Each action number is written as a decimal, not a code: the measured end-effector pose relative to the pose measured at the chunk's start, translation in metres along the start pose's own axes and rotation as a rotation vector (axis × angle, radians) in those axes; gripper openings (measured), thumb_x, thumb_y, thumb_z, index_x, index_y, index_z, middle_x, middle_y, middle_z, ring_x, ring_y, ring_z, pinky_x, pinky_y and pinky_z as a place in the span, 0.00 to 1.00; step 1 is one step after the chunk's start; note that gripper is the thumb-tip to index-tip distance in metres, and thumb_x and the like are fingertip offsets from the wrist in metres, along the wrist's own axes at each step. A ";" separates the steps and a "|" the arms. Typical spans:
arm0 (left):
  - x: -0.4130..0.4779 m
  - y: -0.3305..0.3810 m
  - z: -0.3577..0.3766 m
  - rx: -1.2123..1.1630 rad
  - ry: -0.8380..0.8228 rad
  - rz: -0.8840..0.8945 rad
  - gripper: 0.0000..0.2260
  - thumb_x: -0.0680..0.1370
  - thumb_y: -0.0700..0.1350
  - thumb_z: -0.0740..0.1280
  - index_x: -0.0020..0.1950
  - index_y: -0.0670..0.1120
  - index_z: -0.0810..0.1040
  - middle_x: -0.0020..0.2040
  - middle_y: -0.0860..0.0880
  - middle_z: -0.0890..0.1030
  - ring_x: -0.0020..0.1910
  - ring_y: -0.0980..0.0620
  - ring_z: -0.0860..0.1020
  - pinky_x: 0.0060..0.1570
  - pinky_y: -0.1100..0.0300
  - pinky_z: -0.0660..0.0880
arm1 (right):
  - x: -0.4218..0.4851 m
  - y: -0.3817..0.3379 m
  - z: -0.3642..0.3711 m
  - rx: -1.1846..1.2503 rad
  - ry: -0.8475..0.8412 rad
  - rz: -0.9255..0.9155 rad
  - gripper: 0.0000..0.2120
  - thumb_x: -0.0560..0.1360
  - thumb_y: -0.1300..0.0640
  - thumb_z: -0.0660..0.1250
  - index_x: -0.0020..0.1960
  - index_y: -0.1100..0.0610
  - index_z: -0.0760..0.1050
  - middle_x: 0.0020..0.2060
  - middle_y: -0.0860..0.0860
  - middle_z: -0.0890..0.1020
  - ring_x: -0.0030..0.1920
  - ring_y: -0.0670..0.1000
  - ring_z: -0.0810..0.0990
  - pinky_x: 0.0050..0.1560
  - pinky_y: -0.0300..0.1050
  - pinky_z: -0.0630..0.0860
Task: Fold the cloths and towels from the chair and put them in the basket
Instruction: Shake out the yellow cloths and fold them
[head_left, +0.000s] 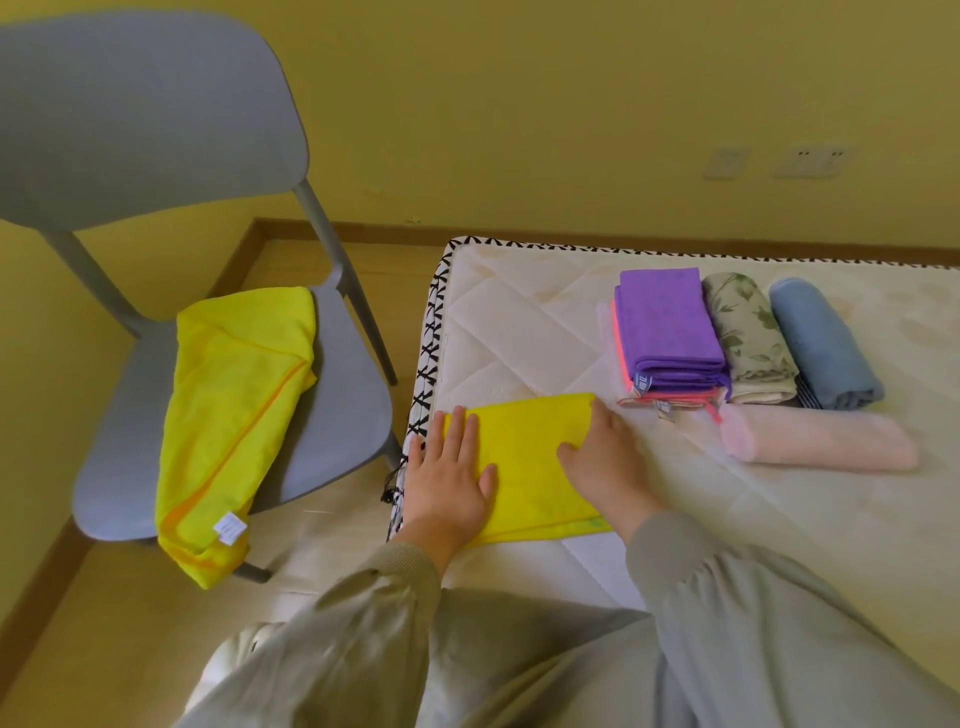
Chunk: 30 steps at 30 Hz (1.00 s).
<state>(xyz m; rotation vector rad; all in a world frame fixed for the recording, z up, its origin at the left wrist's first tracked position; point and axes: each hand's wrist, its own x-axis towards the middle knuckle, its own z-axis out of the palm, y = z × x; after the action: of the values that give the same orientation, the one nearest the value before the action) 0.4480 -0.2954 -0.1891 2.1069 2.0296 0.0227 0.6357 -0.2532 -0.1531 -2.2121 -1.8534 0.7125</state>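
Done: purple stack (665, 322) and 3 rolls (748, 338) folded on the mattress (519, 322). Left: 1 towel (234, 415) on the chair (337, 415); basket not in view — nothing packed. My left hand (449, 467) and right hand (602, 462) lie flat, fingers straight, pressing the cloth (530, 452) at the mattress's near edge — gripping nothing.

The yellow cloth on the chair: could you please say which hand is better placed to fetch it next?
Probably left: the left hand lies at the mattress edge beside the chair, the right hand farther off.
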 end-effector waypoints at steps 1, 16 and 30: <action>-0.001 0.000 0.000 0.005 -0.008 -0.003 0.29 0.81 0.59 0.41 0.77 0.48 0.37 0.77 0.49 0.36 0.75 0.47 0.34 0.74 0.46 0.38 | 0.003 0.001 -0.005 0.105 0.025 0.074 0.31 0.74 0.52 0.65 0.73 0.59 0.59 0.69 0.60 0.67 0.68 0.60 0.66 0.62 0.53 0.67; 0.012 -0.012 -0.024 -0.147 -0.016 0.023 0.33 0.79 0.58 0.58 0.78 0.49 0.46 0.79 0.48 0.42 0.77 0.46 0.41 0.72 0.42 0.41 | 0.001 -0.031 -0.036 0.293 0.003 -0.127 0.13 0.69 0.66 0.66 0.33 0.55 0.65 0.31 0.49 0.70 0.38 0.53 0.71 0.35 0.44 0.58; 0.004 -0.013 -0.163 -0.803 -0.459 0.129 0.06 0.73 0.41 0.73 0.47 0.51 0.83 0.44 0.54 0.84 0.45 0.57 0.82 0.48 0.63 0.76 | -0.067 -0.067 -0.083 0.309 0.017 -0.555 0.10 0.70 0.61 0.69 0.42 0.48 0.72 0.36 0.49 0.80 0.41 0.55 0.78 0.45 0.52 0.75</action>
<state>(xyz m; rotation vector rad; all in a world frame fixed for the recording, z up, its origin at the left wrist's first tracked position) 0.4094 -0.2680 -0.0329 1.5362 1.3022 0.2915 0.6069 -0.2893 -0.0359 -1.4175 -2.0425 0.7896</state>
